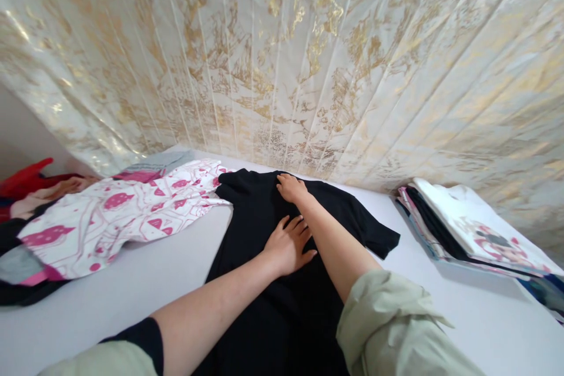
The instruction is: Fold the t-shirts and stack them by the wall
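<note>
A black short-sleeved garment lies spread over the white surface in front of me, its neck end toward the curtain. My left hand rests on its upper part with the fingers spread. Farther up, near the collar, my right hand lies on the cloth, fingers stretched out and palm down. One sleeve points out to the right; the other lies at the left, by a white and pink printed garment. The garment's lower end is partly hidden by my forearms and runs out of view.
A stack of folded clothes with a white printed shirt on top stands at the right of the white surface. Loose clothes are heaped at the left. A white and gold curtain hangs along the back edge.
</note>
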Demonstrator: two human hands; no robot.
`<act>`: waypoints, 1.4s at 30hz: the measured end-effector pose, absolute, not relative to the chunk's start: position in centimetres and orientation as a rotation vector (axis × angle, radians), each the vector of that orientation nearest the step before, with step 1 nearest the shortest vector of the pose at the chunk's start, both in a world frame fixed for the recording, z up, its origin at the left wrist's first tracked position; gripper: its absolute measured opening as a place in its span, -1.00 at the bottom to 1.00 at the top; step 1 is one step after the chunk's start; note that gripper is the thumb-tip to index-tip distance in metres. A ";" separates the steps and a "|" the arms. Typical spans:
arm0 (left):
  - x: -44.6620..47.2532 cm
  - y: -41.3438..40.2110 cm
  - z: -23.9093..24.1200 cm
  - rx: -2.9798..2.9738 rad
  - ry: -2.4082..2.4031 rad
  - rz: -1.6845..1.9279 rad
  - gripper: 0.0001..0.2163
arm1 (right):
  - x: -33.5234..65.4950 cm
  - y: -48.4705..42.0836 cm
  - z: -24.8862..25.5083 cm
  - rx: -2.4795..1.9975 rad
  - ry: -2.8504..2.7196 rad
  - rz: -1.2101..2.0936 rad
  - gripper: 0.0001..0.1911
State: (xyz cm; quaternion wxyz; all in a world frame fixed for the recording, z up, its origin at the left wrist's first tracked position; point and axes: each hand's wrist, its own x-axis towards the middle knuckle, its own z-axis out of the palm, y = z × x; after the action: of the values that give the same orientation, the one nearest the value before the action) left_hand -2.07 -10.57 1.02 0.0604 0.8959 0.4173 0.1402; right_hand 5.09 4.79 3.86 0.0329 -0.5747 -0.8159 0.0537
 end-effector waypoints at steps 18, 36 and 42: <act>-1.4 -10.2 1.2 2.716 1.243 0.343 -0.60 | 1.7 7.4 3.8 -1.739 -2.466 -0.046 -0.66; -1.4 -10.3 1.5 2.659 1.262 0.394 -0.61 | 2.0 8.6 3.8 -1.727 -2.317 0.135 -0.70; -1.4 -10.3 1.4 2.668 1.265 0.386 -0.63 | 1.9 8.4 3.9 -1.754 -2.315 0.151 -0.77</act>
State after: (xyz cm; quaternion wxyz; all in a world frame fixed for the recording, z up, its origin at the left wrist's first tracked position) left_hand -1.39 -10.28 1.42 0.0819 0.8929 0.4235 0.1291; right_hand 1.92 8.43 3.92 0.1164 -0.5990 -0.7906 0.0516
